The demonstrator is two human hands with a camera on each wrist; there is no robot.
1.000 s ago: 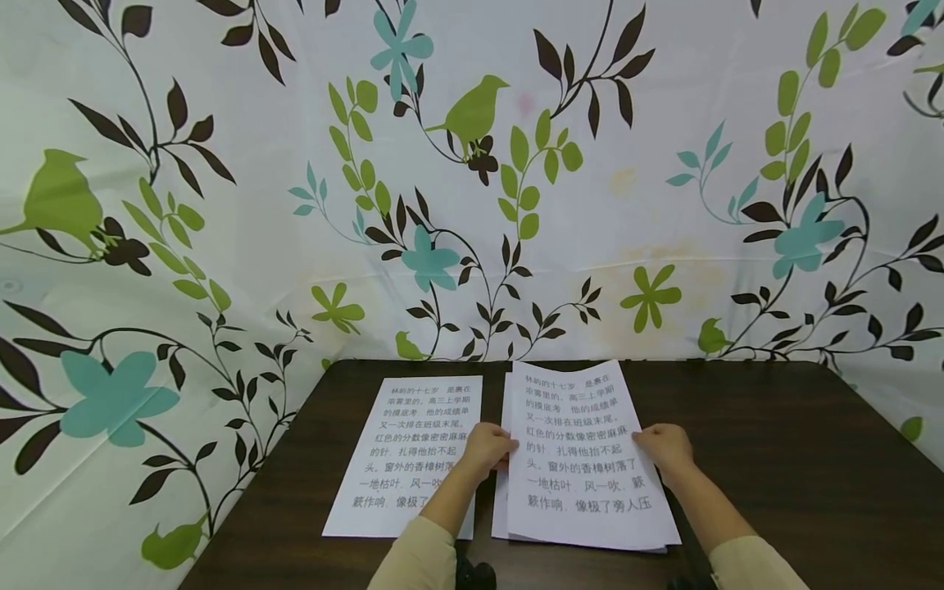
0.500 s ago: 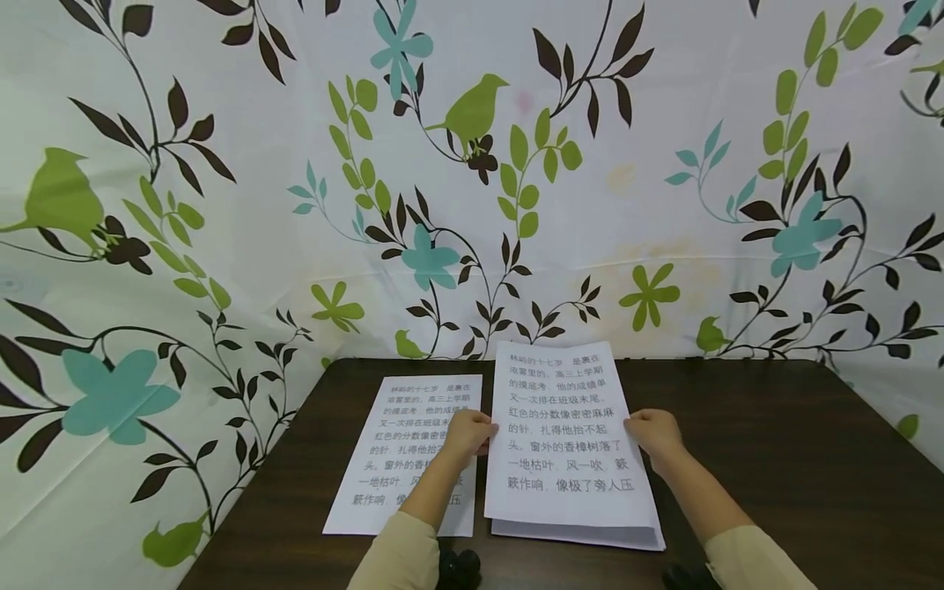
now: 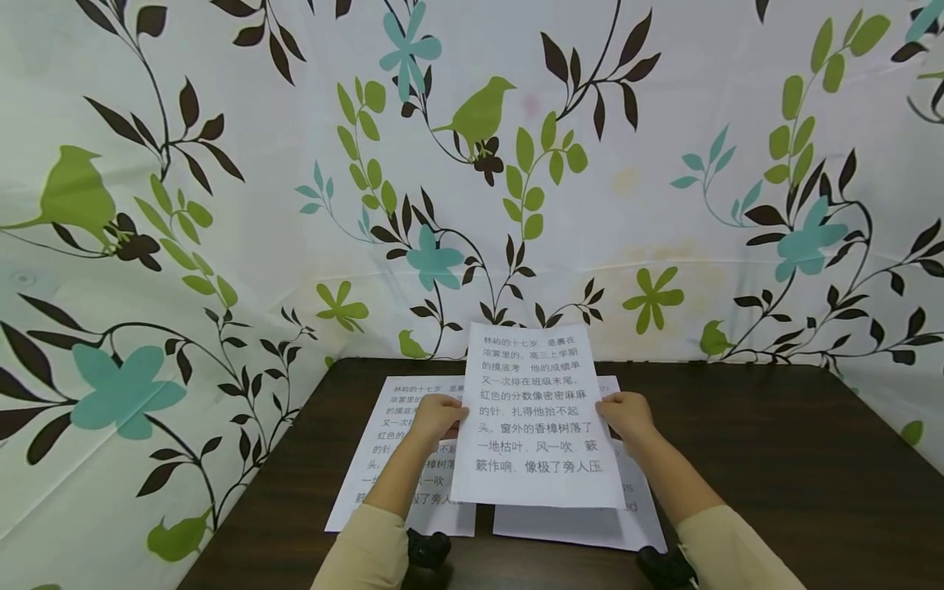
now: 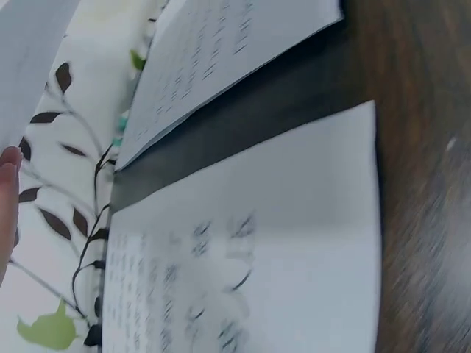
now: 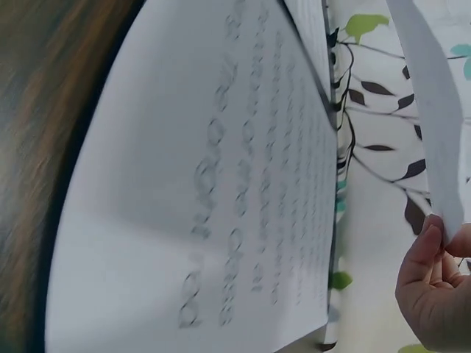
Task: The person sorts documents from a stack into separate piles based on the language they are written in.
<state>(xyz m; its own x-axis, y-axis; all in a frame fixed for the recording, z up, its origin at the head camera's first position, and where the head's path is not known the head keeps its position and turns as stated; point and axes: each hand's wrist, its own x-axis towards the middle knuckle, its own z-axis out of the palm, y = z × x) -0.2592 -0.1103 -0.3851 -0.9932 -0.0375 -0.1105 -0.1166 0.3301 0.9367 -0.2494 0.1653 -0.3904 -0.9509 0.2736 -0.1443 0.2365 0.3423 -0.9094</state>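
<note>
In the head view a white sheet of paper (image 3: pixel 531 483) with printed Chinese text is held up, tilted, above the table. My left hand (image 3: pixel 437 416) pinches its left edge, and my right hand (image 3: pixel 627 416) pinches the right one. Seen from the right wrist, thumb and fingers (image 5: pixel 421 257) grip the edge of the raised sheet (image 5: pixel 430 110). Beneath it on the right lie papers (image 3: pixel 575 531) whose top page carries large Latin letters (image 5: pixel 210 176). Another Chinese-printed sheet (image 3: pixel 442 523) lies flat at the left, partly covered by my left forearm and the held sheet.
All the papers lie on a dark wooden table (image 3: pixel 760 459). A strip of bare wood separates the left sheet from the right papers. Behind the table's far edge hangs a white cloth (image 3: pixel 649 205) patterned with leaves, flowers and birds.
Both hands have lifted the top sheet off the right papers and carried it up and left. The page with Latin letters underneath has come into view, and the held sheet now overlaps the left one.
</note>
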